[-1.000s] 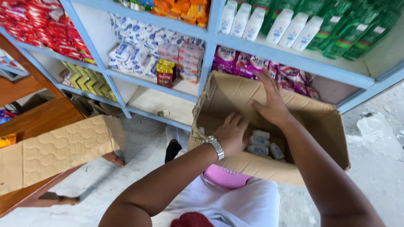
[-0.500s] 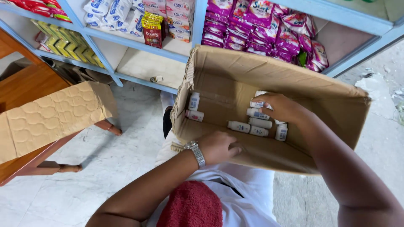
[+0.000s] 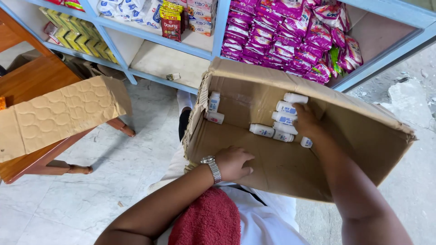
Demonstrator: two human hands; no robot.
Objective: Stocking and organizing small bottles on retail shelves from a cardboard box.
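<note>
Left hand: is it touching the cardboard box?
Touching. The head view shows the left hand pressed flat on the cardboard box near flap, no gap.

Your left hand (image 3: pixel 234 163) rests flat on the near wall of the open box (image 3: pixel 363 149). Your right hand (image 3: pixel 306 121) reaches inside, touching white bottles (image 3: pixel 272 131). The shelf (image 3: pixel 218 31) stands far; a table (image 3: pixel 32 86) stands left.
</note>
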